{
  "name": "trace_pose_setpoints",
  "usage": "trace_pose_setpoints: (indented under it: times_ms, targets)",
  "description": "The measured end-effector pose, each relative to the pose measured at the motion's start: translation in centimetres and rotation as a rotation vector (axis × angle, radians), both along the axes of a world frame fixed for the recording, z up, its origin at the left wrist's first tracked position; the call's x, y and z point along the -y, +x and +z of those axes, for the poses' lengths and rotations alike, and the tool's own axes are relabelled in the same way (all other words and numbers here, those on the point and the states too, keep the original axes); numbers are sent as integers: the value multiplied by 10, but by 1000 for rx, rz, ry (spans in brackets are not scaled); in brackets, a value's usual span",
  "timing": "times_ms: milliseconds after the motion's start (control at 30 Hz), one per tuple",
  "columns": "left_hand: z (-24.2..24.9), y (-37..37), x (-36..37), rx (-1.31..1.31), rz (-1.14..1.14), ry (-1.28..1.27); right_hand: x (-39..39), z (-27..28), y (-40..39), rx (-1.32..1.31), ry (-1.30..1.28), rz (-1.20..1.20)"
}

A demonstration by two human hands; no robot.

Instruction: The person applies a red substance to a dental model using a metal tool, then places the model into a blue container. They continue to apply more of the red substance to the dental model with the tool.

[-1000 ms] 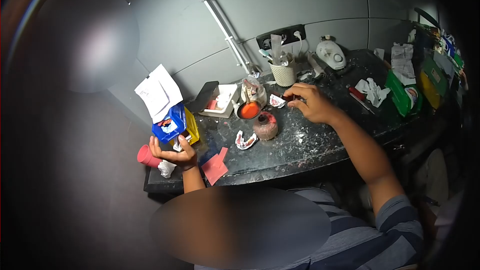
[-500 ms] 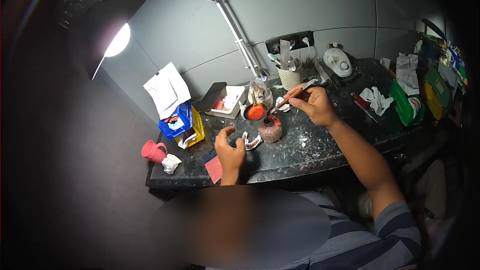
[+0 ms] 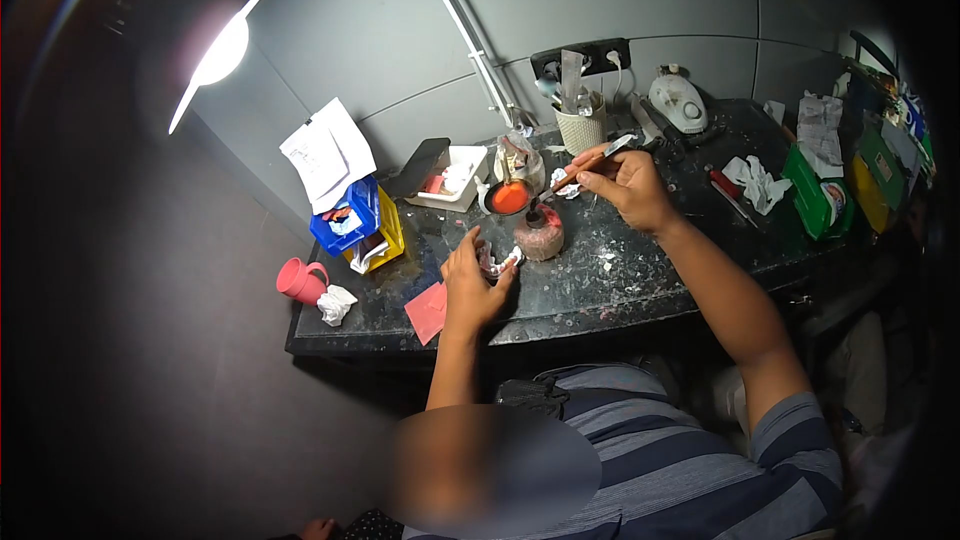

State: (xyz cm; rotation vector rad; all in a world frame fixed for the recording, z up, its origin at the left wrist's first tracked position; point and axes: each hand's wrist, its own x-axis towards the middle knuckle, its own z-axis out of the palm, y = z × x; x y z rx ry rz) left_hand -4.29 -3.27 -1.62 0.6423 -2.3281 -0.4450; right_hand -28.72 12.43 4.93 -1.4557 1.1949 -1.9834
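Note:
My right hand (image 3: pixel 636 192) grips a wax knife (image 3: pixel 582 176) by its brown handle, fingers pinched round it. The knife's tip is by the neck of a round spirit burner (image 3: pixel 541 233), stained pink; I cannot make out a flame. At the front of the bench, my left hand (image 3: pixel 476 278) has thumb and fingers around a dental model (image 3: pixel 500 262) with white teeth, partly hidden by the hand. Below that hand lies a pink wax sheet (image 3: pixel 427 312). Behind the burner is a small pan of orange-red wax (image 3: pixel 509 197).
A white box (image 3: pixel 462 180) and a blue bin (image 3: pixel 352 232) stand left, with a pink mug (image 3: pixel 301 281) near the edge. At the back are a tool cup (image 3: pixel 581 130) and a lamp (image 3: pixel 222 52). Right are crumpled paper (image 3: pixel 757 183) and a green bin (image 3: pixel 818 195).
My left hand has moved forward and right, from beside the dental model to around it. My right hand keeps the wax knife near the burner, its tip slightly lower. The view has shifted slightly.

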Motion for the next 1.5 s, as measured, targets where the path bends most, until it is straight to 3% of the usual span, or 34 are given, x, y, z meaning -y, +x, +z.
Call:
trace_pose_setpoints:
  times_ms: [167,333,433,833,1167,1300,1500]
  targets:
    - [6,-1,-6,-125,-17,36,0,-1,0,12,24,-12]
    - [18,-3,-15,-310,-1,-330,-1,1,2,-8,17,-8]
    - [23,-2,-20,-353,-16,-422,-2,2,3,-16,15,-8]
    - [20,-4,-20,-549,-44,-580,-4,6,7,-11,20,-18]
    - [20,-4,-19,-690,6,-367,-5,6,8,-15,-9,-6]
    - [21,2,-21,-557,119,-518,-7,8,14,-32,-33,-1]
    - [12,-5,-20,-632,34,-525,-9,18,53,-134,-165,67]
